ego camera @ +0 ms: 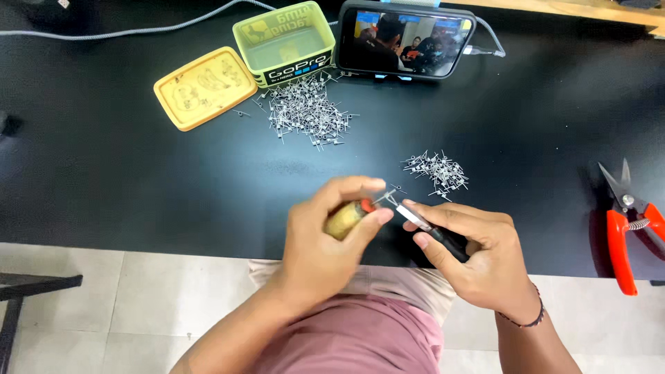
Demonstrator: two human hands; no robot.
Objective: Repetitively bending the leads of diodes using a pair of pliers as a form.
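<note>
My left hand grips a small tool with a yellowish wooden handle and an orange collar, its metal tip pointing right. My right hand holds black-handled tweezers, whose silver tips meet the tool's tip over a tiny wire coil. Both hands hover above the front edge of the black table. A small pile of wire coils lies just beyond my right hand. A larger pile of coils lies farther back, in front of the yellow-green box.
An orange-yellow lid lies left of the box. A phone stands propped at the back, playing video, with a cable attached. Red-handled snips rest at the right edge. A grey cable crosses the back left. Tiled floor below.
</note>
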